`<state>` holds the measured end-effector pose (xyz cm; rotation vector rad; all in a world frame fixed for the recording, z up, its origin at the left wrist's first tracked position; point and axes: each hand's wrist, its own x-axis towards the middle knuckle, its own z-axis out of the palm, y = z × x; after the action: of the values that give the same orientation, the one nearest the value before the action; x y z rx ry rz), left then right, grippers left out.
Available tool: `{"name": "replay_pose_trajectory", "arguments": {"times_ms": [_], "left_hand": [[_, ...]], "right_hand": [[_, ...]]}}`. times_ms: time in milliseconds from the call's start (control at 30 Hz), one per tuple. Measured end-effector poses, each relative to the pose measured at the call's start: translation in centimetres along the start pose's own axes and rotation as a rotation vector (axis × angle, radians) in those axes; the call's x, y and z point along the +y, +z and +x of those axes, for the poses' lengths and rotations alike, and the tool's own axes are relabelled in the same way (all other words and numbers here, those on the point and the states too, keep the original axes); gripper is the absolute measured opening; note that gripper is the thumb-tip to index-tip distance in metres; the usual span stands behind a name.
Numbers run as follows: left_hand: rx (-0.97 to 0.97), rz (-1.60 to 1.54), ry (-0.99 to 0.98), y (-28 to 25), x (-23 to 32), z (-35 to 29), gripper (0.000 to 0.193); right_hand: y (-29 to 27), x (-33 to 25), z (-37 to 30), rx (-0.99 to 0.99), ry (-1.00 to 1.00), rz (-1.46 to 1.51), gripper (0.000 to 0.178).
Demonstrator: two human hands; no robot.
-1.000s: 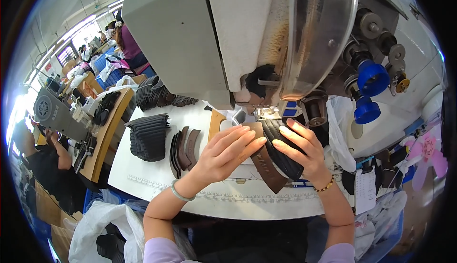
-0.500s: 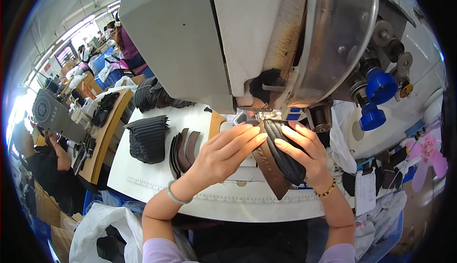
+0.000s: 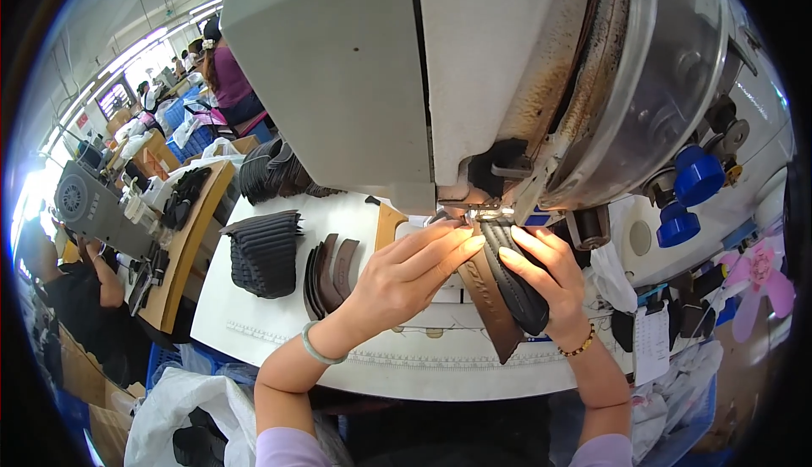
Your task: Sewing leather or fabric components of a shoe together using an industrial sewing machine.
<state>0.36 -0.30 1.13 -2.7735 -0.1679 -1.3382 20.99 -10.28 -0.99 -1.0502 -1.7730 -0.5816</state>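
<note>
Under the needle area of a sewing machine lie a black padded leather piece with stitched lines and a brown leather strip, side by side with their edges together. My left hand, fingers pressed together, grips the brown strip near its upper end, its fingertips close to the needle. Wrapped over the black piece from its right side is my right hand. Both pieces run down toward me, and the strip's pointed end hangs lowest. The seam right at the needle is too small to make out.
Left on the white table stand a stack of black ribbed pieces and several curved brown strips. A white bag is below left. A pink toy fan is at right. Another person works at far left.
The view has shifted, so the machine head looks larger and farther right. The upper ends of both pieces sit nearer the needle, and both hands have kept their hold.
</note>
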Motion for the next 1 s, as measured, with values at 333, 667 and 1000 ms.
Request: {"name": "replay_pose_trajectory", "arguments": {"times_ms": [333,667,1000], "left_hand": [[0.049,0.061,0.014,0.4,-0.1,0.2,0.045],[0.035,0.118,0.073,0.3,-0.4,-0.1,0.046],[0.091,0.309,0.246,0.4,1.5,-0.3,0.032]], "right_hand": [[0.0,0.1,0.2,-0.014,0.047,0.032,0.035],[0.2,0.3,-0.3,-0.007,0.046,0.042,0.031],[0.1,1.5,-1.7,-0.008,-0.265,-0.006,0.025]]}}
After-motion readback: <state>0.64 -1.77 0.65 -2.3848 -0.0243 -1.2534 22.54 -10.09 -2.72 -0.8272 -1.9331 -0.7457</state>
